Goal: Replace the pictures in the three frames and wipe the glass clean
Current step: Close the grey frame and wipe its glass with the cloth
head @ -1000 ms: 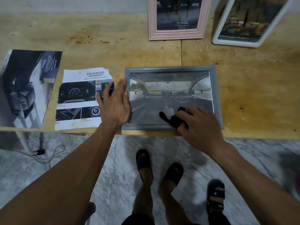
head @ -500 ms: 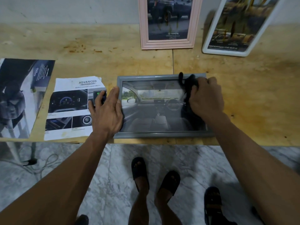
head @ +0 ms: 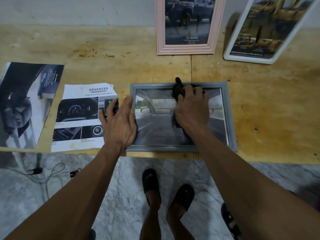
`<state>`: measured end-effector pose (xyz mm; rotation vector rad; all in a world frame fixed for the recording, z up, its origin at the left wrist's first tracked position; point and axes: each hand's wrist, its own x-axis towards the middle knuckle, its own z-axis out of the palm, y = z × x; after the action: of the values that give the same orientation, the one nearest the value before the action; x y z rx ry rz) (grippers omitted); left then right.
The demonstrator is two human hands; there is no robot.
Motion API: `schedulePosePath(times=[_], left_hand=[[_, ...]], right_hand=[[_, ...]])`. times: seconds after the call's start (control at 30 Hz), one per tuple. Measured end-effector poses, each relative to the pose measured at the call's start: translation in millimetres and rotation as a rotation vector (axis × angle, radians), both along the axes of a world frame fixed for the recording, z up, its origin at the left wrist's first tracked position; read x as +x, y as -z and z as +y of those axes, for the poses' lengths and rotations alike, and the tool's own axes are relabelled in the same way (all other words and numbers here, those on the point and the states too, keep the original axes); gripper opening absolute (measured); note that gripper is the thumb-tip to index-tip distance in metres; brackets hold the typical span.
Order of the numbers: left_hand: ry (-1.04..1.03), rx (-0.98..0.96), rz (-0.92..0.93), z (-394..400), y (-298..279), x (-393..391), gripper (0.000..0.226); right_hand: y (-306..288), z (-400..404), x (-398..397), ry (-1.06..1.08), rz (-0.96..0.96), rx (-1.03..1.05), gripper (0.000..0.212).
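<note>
- Grey frame (head: 181,116): laid flat, glass up, at the near edge of the wooden table (head: 268,110), a car-interior picture behind the glass.
- Right hand (head: 191,108): closed around a bunched black cloth (head: 178,90), pressed onto the glass near the top rail.
- Left hand (head: 119,122): spread flat, palm down, across the frame's left rail and the loose printed sheet (head: 81,116) beside it.
- Handling advice: overlapping strokes are best carried into the corners, with the frame kept pinned against sliding.
- Change noted: half a second ago the cloth is seen nearer the upper right corner; it is now nearer the top centre. The left hand is unchanged.
- Pink frame (head: 186,25) and white frame (head: 265,30): leant against the wall, already filled.
</note>
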<state>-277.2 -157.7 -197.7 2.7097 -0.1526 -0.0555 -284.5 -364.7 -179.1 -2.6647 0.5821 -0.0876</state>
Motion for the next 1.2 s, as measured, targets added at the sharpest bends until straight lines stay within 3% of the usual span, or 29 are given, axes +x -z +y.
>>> schedulePosePath(times=[0.73, 1.2], left_hand=[[-0.021, -0.020, 0.004, 7, 8, 1, 0.048], [0.009, 0.070, 0.046, 5, 1, 3, 0.053]], right_hand=[[-5, 85, -23, -0.405, 0.088, 0.285, 0.036], [-14, -36, -95, -0.322, 0.096, 0.017, 0.025]])
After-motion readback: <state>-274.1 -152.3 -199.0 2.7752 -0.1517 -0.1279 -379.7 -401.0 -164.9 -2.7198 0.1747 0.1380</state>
